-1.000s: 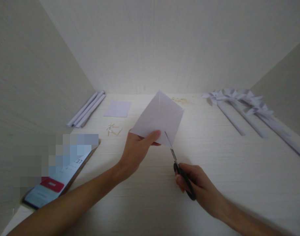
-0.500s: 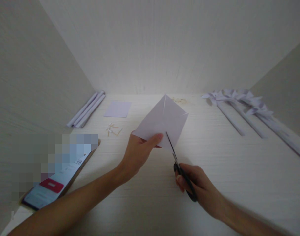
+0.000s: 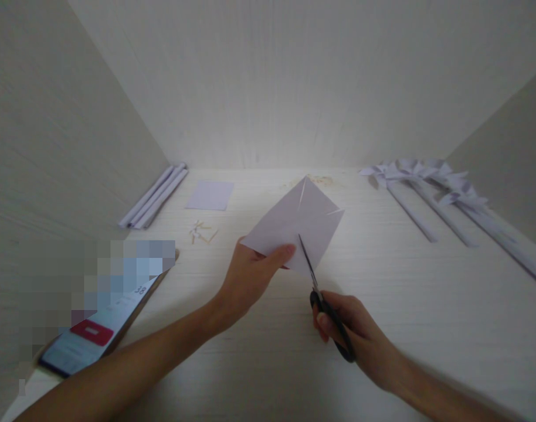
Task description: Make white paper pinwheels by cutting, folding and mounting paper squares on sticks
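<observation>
My left hand [image 3: 254,272] pinches a square sheet of white paper [image 3: 289,214] near its lower left, thumb on top and fingers underneath. Slits run inward from the sheet's far and right corners. In my right hand [image 3: 351,325] is a pair of scissors [image 3: 336,328] with black handles. One blade lies over the face of the paper at its near corner, pointing toward the middle. The other blade is mostly hidden, seemingly beneath the sheet. Both hands are above the pale table.
Rolled paper sticks [image 3: 156,196] and a loose paper square [image 3: 210,194] lie at the back left, with small stick pieces [image 3: 203,231] nearer. A phone [image 3: 92,331] rests at left. Several paper pinwheels [image 3: 420,173] line the right. More small bits [image 3: 323,180] lie at the back wall.
My left hand has moved the paper slightly right and toward me. The near corner now sits deeper between the scissor blades, which look closer together.
</observation>
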A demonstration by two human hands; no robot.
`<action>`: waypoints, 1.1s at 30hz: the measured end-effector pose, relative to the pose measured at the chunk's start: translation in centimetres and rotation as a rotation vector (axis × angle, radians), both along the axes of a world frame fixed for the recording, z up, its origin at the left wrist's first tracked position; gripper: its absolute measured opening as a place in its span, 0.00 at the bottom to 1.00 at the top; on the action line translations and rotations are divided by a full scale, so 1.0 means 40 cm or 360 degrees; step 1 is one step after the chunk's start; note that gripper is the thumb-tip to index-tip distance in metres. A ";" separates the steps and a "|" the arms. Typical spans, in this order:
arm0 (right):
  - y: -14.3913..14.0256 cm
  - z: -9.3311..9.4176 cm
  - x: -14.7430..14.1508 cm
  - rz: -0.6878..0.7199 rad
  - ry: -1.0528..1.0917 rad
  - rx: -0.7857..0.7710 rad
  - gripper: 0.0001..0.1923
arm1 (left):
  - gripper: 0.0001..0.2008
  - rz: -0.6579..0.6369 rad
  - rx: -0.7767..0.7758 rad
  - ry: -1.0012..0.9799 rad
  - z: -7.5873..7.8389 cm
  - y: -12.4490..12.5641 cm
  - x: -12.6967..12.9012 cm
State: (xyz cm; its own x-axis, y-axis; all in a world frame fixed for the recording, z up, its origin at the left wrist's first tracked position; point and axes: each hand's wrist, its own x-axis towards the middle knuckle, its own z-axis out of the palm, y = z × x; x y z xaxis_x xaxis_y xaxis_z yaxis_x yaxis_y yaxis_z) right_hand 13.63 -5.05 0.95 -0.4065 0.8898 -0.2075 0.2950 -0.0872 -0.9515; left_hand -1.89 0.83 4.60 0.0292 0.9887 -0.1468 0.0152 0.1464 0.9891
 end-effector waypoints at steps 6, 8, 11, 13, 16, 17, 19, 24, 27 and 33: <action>-0.001 -0.006 0.002 -0.0016 0.0010 0.0005 0.22 | 0.05 -0.0002 0.0020 -0.0035 -0.001 -0.001 0.001; -0.002 -0.010 0.003 -0.0020 0.0013 0.0007 0.21 | 0.05 0.0003 0.0023 -0.0044 -0.001 -0.002 0.002; -0.003 -0.013 0.004 -0.0022 0.0030 0.0001 0.21 | 0.04 0.0010 0.0016 -0.0052 -0.002 -0.002 0.002; -0.003 -0.015 0.004 -0.0029 0.0037 -0.0001 0.21 | 0.05 0.0027 0.0016 -0.0045 -0.002 -0.002 0.002; -0.003 -0.016 0.005 -0.0042 0.0032 -0.0012 0.21 | 0.05 0.0031 0.0012 -0.0031 -0.003 -0.002 0.001; -0.004 -0.016 0.005 -0.0047 0.0034 -0.0023 0.21 | 0.05 0.0028 0.0008 -0.0025 -0.003 -0.002 0.000; -0.004 -0.018 0.005 -0.0056 0.0047 -0.0048 0.21 | 0.05 0.0023 0.0000 -0.0020 -0.002 -0.002 0.000; -0.003 -0.018 0.004 -0.0055 0.0057 -0.0054 0.21 | 0.06 0.0008 -0.0005 -0.0053 0.002 -0.003 0.002; -0.003 -0.016 0.004 -0.0044 0.0054 -0.0025 0.21 | 0.05 0.0002 -0.0006 -0.0094 0.002 -0.002 0.003; -0.001 -0.016 0.004 -0.0023 0.0041 0.0001 0.20 | 0.04 -0.0006 0.0007 -0.0096 0.000 -0.001 0.003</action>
